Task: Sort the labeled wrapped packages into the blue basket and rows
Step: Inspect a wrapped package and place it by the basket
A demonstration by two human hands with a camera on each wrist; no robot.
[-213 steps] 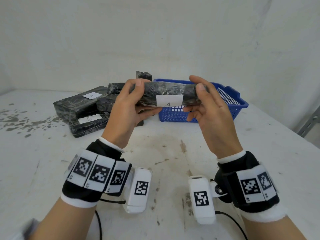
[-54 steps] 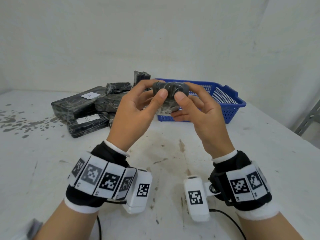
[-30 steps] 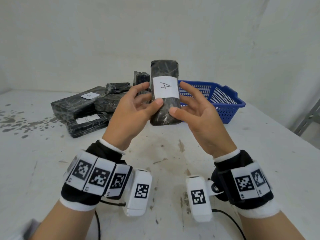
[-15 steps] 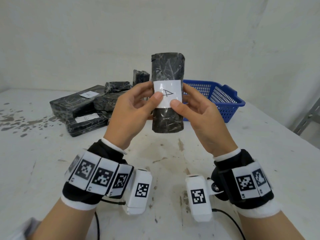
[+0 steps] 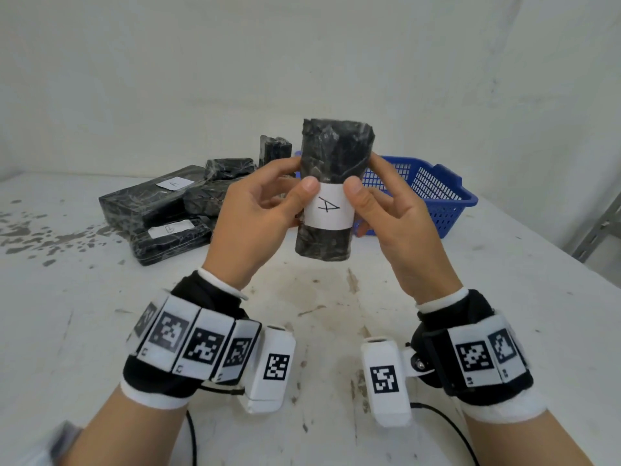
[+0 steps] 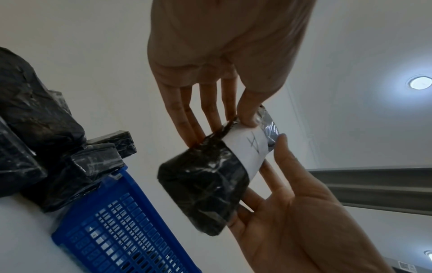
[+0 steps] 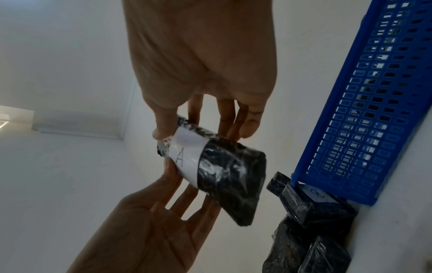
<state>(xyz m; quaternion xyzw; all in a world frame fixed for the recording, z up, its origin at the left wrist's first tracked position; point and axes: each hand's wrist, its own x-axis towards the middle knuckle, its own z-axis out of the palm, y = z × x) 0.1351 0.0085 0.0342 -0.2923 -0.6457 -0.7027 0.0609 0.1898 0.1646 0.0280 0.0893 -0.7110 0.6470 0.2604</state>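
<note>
Two hands are holding one black wrapped package (image 5: 331, 193) upright above the tabletop (image 5: 336, 317). I am pinching it with my left hand (image 5: 255, 223) on its left side and my right hand (image 5: 400, 220) on its right, each thumb pressing at a top corner of the white label (image 5: 329, 210) and the other fingers reaching behind the package. The label is wrapping around the middle of the package and is showing a handwritten "A" facing me. In the left wrist view, my left fingers (image 6: 187, 114) are lying nearly straight against the back of the package while the thumb is pressing on the label's edge; the right wrist view is showing the same hold from the other side.

The blue basket (image 5: 437, 196) is sitting on the tabletop behind my right hand, partly hidden by the package and my fingers. I cannot tell whether anything is lying inside it. To the left of the basket, a cluster of other black wrapped packages (image 5: 161, 210) is resting on the tabletop, touching or overlapping one another, two of them showing white labels on top. One more package (image 5: 274, 151) is standing upright at the back, just beside the basket's left end.
</note>
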